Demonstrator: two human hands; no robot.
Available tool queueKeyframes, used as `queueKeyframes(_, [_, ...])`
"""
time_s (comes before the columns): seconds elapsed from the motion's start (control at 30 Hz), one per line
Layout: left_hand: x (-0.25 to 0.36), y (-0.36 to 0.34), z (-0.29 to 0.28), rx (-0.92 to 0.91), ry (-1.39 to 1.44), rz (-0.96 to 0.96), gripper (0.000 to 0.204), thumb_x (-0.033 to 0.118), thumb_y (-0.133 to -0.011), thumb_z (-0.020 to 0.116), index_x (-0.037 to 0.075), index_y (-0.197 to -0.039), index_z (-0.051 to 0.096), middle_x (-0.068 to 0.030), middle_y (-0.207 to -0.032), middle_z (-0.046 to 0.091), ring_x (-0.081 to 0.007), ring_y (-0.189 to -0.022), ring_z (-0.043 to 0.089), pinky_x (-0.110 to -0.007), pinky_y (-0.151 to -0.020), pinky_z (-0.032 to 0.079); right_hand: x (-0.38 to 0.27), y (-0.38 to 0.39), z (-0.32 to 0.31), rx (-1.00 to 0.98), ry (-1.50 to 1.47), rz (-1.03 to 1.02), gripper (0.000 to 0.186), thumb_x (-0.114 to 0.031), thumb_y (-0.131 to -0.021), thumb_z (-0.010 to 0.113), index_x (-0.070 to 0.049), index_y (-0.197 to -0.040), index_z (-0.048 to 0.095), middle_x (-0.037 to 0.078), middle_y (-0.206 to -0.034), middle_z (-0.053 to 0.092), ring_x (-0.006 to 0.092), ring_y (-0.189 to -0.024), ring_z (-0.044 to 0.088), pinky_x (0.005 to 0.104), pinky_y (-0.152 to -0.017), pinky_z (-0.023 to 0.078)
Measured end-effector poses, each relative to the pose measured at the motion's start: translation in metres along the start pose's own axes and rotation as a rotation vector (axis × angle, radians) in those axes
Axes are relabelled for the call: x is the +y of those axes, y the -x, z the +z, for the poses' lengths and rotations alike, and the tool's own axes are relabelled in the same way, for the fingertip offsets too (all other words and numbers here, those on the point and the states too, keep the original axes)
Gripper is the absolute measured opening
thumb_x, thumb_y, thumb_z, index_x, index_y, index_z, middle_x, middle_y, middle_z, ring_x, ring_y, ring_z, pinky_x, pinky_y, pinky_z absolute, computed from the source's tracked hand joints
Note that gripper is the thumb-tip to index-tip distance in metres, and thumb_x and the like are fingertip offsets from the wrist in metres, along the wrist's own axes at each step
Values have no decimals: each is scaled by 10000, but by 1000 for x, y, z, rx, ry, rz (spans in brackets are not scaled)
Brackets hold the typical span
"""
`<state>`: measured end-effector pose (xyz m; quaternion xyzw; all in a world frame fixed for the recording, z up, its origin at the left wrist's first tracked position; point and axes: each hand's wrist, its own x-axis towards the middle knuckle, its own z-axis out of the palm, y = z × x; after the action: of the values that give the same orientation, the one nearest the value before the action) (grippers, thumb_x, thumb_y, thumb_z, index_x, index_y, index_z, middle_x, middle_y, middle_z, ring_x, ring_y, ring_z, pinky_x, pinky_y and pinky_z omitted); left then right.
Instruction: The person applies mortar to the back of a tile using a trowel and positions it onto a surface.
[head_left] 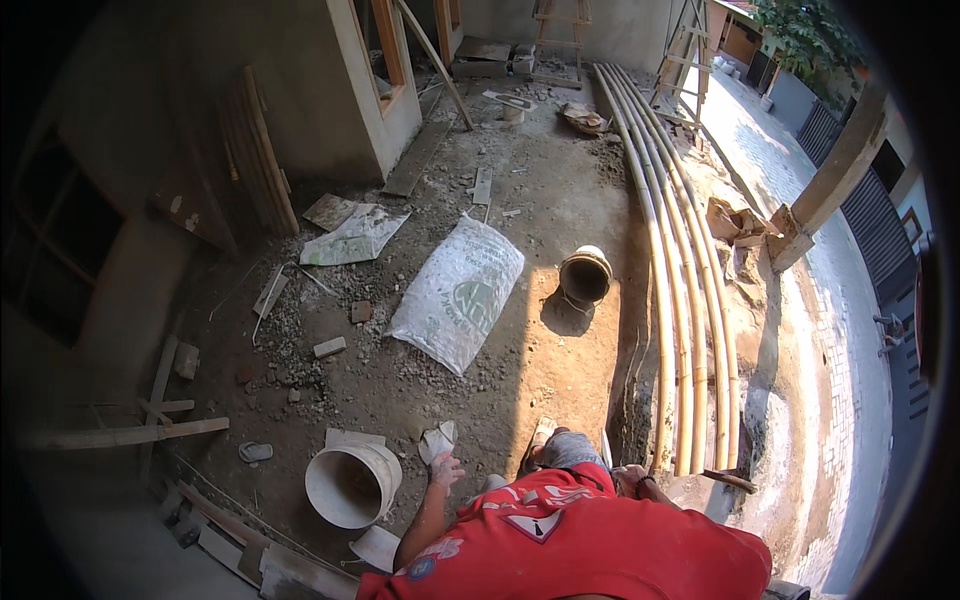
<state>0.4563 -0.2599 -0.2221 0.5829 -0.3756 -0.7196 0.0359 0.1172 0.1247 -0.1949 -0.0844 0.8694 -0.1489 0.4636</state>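
My left hand [446, 472] reaches down beside a white bucket [388, 462] that lies tipped with its mouth toward me. Its fingers close on the near end of a pale, crumpled-looking piece [437, 440], whose kind I cannot make out. My right hand [629, 481] is curled near my right knee, close to the near ends of the bamboo poles [684, 370]; whatever it grips, if anything, is hidden. Ahead of me a full white woven sack [462, 295] lies on the dirt. To its right stands a dark bucket [585, 277] with a pale rim.
Gravel and broken bricks [330, 347] litter the ground at left. Planks [265, 150] lean on the wall, and a flattened sack [355, 235] lies nearby. Wooden ladders [690, 60] stand at the back. A post [835, 175] rises at right, beside a paved lane [850, 330].
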Motion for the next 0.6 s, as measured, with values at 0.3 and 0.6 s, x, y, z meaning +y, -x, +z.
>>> queueKeyframes(0.3, [76,-39,5,161,180,-58,439,292,-827,512,149,-1230,410,-136,-1048,574,-302,-735,621,-412,-652,459,-14,-87,-121,-79,530,-214,307,-334,-870,480,-181,-1062,663,145,-935,664,276,-887,635,368,-804,495])
queueKeyframes(0.6, [72,-83,-15,382,117,-245,375,266,-819,506,129,-1166,469,-119,-926,589,-266,-648,621,-380,-509,456,-245,-142,-193,-63,-207,339,306,-284,-782,593,-9,-915,607,118,-691,616,261,-634,614,377,-539,496])
